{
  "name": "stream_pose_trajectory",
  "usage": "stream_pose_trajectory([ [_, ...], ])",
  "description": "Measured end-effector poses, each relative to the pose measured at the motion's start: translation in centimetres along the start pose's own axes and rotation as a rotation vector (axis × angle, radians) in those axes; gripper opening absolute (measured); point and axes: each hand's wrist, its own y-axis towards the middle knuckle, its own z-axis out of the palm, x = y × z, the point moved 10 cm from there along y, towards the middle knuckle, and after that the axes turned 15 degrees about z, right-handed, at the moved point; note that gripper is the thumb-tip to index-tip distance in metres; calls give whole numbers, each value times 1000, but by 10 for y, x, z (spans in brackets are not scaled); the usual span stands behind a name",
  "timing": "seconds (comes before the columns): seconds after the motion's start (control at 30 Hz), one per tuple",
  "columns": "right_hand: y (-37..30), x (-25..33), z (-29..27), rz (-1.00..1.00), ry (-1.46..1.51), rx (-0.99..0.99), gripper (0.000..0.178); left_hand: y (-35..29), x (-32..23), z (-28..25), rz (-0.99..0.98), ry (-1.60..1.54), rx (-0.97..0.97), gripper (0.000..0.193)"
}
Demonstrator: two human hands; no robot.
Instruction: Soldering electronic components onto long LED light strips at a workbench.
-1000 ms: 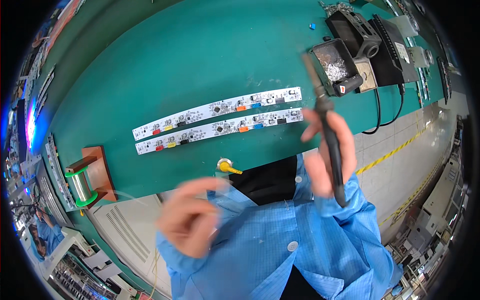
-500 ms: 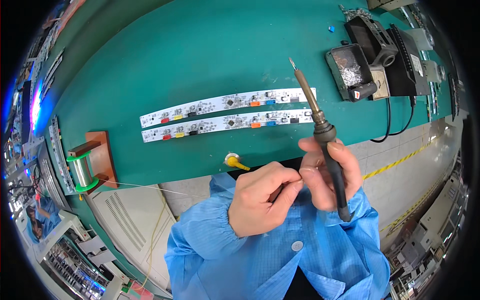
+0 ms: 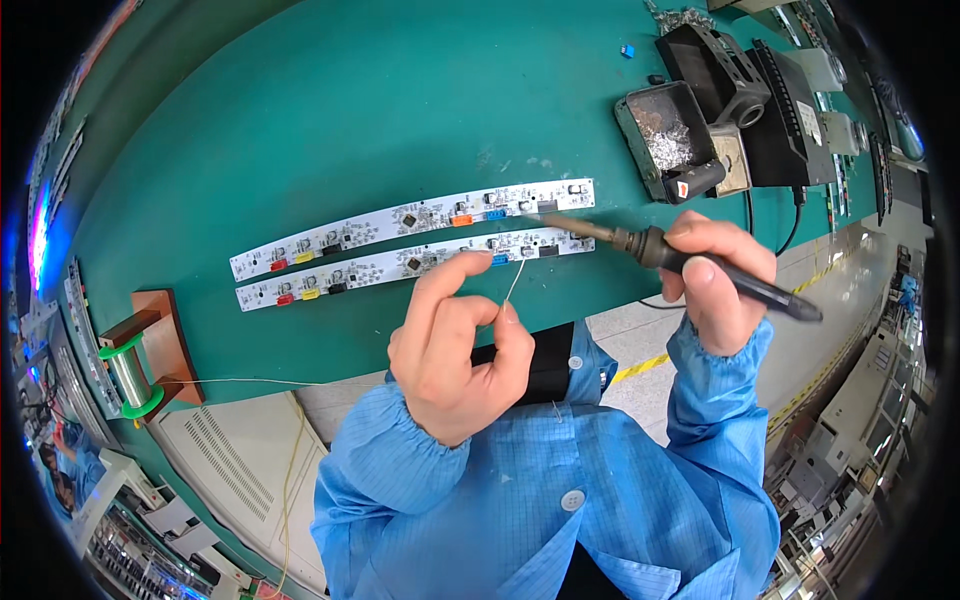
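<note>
Two long white circuit boards, an upper one (image 3: pixel 375 226) and a lower one (image 3: pixel 372 271), lie side by side on the green mat. Between thumb and fingers my left hand (image 3: pixel 455 355) pinches a thin solder wire (image 3: pixel 515 280), whose end reaches the lower board near its blue connector (image 3: pixel 500 259). My right hand (image 3: pixel 722 275) grips the black handle of a soldering iron (image 3: pixel 655 249). The iron's blurred tip points left over the boards' right part; whether it touches them I cannot tell. From the solder spool (image 3: pixel 128 378), wire runs toward my left sleeve.
A brown wooden stand (image 3: pixel 172 345) holds the spool at the left table edge. At the far right are a tray of metal scraps (image 3: pixel 634 135), a black iron holder (image 3: pixel 690 55) and a black box (image 3: pixel 785 125) with cables. A small blue part (image 3: pixel 627 51) lies nearby.
My hands have separated. The left has moved left and up to the lower board with the solder wire; the right has moved right, tilting the iron from upright to pointing left over the boards.
</note>
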Motion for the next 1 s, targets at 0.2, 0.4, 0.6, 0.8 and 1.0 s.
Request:
stream_pose_trajectory([
  [0.2, 14, -16, -3, 211, -49, -87, 17, -1, 9, 11, -1, -10, -23, 19],
  [0.4, 17, -26, -1, 247, -105, -67, 20, -2, 9, 12, 11, 7, -20, 19],
  [0.6, 20, -30, -3, 324, -25, -84, 17, -2, 10, 14, -7, 8, 4, 17],
  [0.8, 21, -36, -5, 307, -32, -69, 23, -2, 12, 15, -31, 5, 9, 17],
  [1.0, 21, -37, -6, 312, -30, -80, 22, -1, 12, 16, -23, 5, 3, 17],
])
